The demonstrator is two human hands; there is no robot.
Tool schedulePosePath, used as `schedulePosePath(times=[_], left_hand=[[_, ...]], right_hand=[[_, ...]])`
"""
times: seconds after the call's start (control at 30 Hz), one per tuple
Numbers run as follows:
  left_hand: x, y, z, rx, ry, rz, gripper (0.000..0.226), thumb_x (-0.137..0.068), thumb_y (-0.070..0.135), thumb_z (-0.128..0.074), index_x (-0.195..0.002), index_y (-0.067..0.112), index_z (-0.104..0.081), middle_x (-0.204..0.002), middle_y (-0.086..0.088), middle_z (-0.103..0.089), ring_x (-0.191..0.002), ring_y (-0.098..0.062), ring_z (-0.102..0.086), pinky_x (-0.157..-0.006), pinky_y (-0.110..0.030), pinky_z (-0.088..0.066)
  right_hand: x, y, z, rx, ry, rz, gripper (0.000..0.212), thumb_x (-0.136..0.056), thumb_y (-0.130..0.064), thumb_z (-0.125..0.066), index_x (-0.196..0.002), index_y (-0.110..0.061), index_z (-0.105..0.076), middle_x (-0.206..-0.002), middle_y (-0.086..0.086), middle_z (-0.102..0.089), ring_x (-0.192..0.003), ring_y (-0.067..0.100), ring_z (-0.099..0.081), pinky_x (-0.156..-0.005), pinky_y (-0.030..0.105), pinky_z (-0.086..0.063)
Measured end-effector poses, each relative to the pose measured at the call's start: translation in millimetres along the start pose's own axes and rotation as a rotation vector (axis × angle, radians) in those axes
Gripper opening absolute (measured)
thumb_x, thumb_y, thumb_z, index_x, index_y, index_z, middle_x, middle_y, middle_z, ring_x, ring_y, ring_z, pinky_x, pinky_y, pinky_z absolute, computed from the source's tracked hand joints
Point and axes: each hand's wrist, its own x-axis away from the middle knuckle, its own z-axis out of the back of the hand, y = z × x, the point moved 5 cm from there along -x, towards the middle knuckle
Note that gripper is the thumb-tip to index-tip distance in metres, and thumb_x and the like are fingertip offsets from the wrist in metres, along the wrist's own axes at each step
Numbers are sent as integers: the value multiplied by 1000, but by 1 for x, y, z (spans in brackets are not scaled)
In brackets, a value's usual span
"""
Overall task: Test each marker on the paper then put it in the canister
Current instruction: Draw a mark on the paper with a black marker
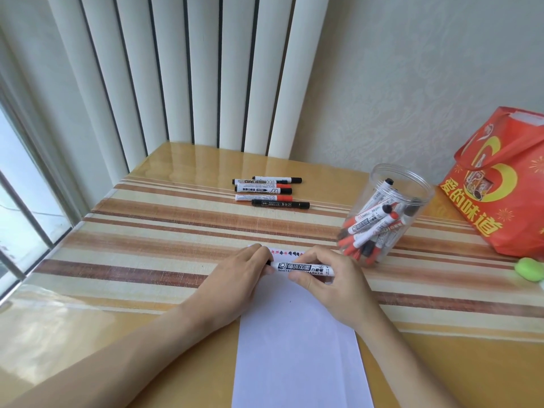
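Observation:
Over the top of the white paper (297, 348) I hold a white whiteboard marker (303, 268) level, between both hands. My left hand (241, 278) grips its left, capped end, where a bit of black shows. My right hand (332, 281) pinches the barrel's right end. Red and black test marks (287, 253) run along the paper's far edge. Several markers (269, 191) lie in a group at the back of the table. A clear plastic canister (385, 213) at the right holds several red and black markers.
A red gift bag (506, 184) stands at the far right, with a small green object (530, 269) beside it. Vertical blinds (188, 72) hang behind the table, and a window (17, 184) is at the left. A striped cloth (164, 231) lies under glass on the table.

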Motion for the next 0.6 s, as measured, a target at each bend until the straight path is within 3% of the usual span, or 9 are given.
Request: schedulePosePath(times=[0.07, 0.13, 0.2, 0.23, 0.33, 0.43, 0.5, 0.6], left_hand=[[-2, 5, 5, 62, 60, 27, 18, -108, 27, -36, -105, 17, -50, -98, 8, -51, -80, -10, -44, -69, -29, -37], [0, 5, 9, 157, 134, 136, 31, -110, 40, -36, -130, 20, -49, -120, 10, -50, -108, -7, -52, -92, -27, -44], [5, 1, 12, 195, 179, 261, 55, -107, 50, -38, -154, 25, -28, -146, 12, -35, -137, -1, -35, -113, -21, -28], [7, 0, 14, 183, 184, 268, 61, -105, 53, -38, -158, 27, -21, -152, 13, -29, -144, 1, -27, -117, -22, -23], [7, 11, 15, 50, 65, 5, 55, -104, 48, -43, -156, 30, -36, -163, 11, -28, -155, -8, -16, -124, -37, -20], [9, 26, -11, 15, -238, -309, 48, -105, 41, -48, -152, 33, -46, -168, 10, -24, -158, -10, -7, -127, -40, -7], [11, 27, -26, 23, -373, -353, 48, -106, 47, -45, -153, 37, -43, -169, 13, -21, -157, -3, -3, -128, -40, -3], [10, 24, -31, 35, -420, -327, 50, -105, 51, -43, -154, 41, -39, -168, 16, -21, -155, 3, -3, -128, -37, -1]], right_hand=[[-1, -10, 3, 25, -3, 64, 9, -88, -29, -75, -96, -28, -72, -91, -8, -72, -86, 17, -67, -77, 39, -51], [-2, -26, 10, 45, 34, 156, 16, -90, -16, -69, -104, -25, -71, -97, -10, -68, -89, 16, -65, -74, 32, -51], [-2, -40, 29, -2, 152, 172, 21, -89, -14, -67, -105, -26, -67, -96, -10, -67, -80, 15, -65, -67, 27, -50], [-2, -47, 43, -40, 224, 163, 20, -89, -16, -68, -104, -29, -65, -94, -8, -67, -75, 16, -65, -64, 30, -52], [-1, -61, 98, -52, 497, 131, 17, -94, -17, -72, -101, -29, -62, -84, -1, -70, -72, 28, -69, -61, 51, -57], [-3, -76, 152, 228, 688, 96, 12, -93, -24, -73, -100, -25, -63, -86, -7, -71, -79, 23, -70, -75, 48, -57], [-9, -82, 175, 354, 687, 6, 12, -93, -25, -72, -100, -17, -66, -83, -14, -67, -75, 22, -66, -71, 37, -50], [-26, -78, 190, 472, 550, -139, 9, -92, -24, -72, -97, -17, -70, -79, -10, -64, -69, 17, -57, -65, 32, -37]])
